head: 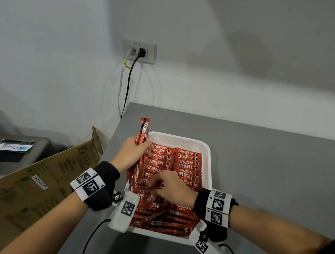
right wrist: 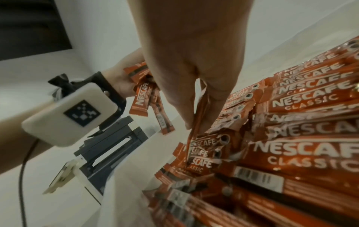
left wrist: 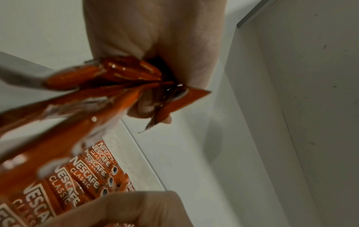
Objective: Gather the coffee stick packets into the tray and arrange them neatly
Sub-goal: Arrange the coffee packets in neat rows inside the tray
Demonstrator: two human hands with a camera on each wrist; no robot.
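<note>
A white tray (head: 209, 164) on the grey counter holds many red Nescafe stick packets (head: 188, 162); two neat rows fill its far part, and loose ones lie crosswise at the near end (head: 163, 222). My left hand (head: 134, 152) grips a bundle of packets (head: 143, 129) upright over the tray's left edge; the same bundle (left wrist: 116, 79) shows in the left wrist view. My right hand (head: 164, 184) is over the middle of the tray and pinches one packet (right wrist: 200, 110) between its fingertips, lifting it on edge above the pile (right wrist: 291, 138).
A brown cardboard box (head: 38, 180) leans against the counter's left side. A grey machine (head: 10, 150) stands further left. Two cables hang from a wall socket (head: 138, 51) behind the counter's corner. Grey counter (head: 270, 165) stretches to the right of the tray.
</note>
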